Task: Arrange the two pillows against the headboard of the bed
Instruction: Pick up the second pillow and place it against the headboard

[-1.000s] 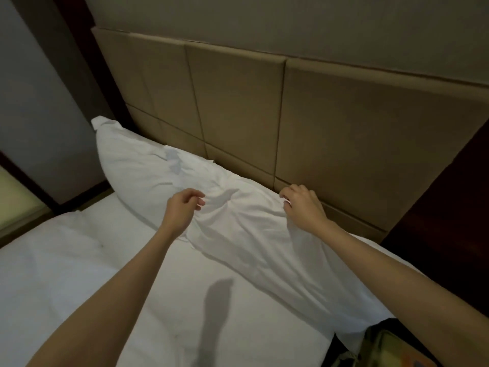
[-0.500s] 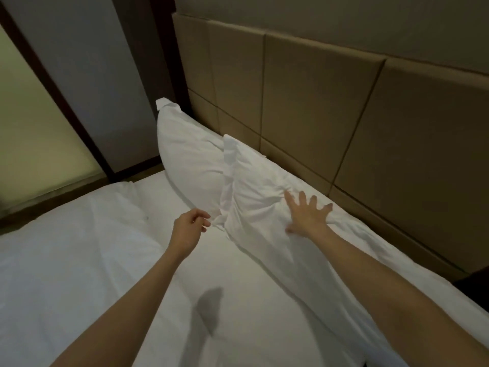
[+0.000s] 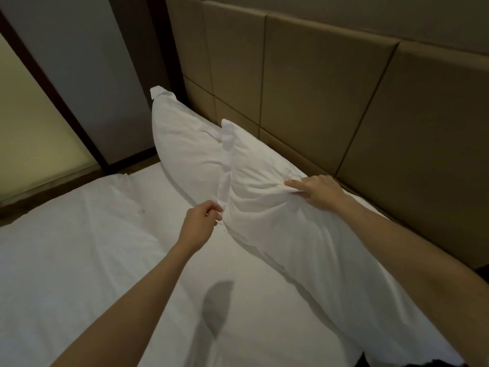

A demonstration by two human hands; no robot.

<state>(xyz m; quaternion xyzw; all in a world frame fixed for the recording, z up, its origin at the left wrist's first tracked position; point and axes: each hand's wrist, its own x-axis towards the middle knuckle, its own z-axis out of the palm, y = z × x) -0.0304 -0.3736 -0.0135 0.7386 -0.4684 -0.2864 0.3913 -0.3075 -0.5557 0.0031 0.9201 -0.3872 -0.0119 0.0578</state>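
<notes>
Tan padded headboard (image 3: 304,83) backs two white pillows on bed (image 3: 79,260); near pillow (image 3: 291,234) overlaps far pillow (image 3: 185,144), right hand (image 3: 318,192) pinching its cover, left hand (image 3: 199,223) gripping its edge.

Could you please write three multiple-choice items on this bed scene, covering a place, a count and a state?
1. Where does the far pillow lie?
A. against the headboard
B. on the floor
C. at the foot of the bed

2. How many pillows show?
A. one
B. two
C. four

3. What is the right hand doing to the near pillow?
A. resting flat
B. pinching its fabric
C. hovering clear

Answers: 1 A, it leans on the panels; 2 B, two white pillows side by side; 3 B, cloth bunches at the fingers.
</notes>
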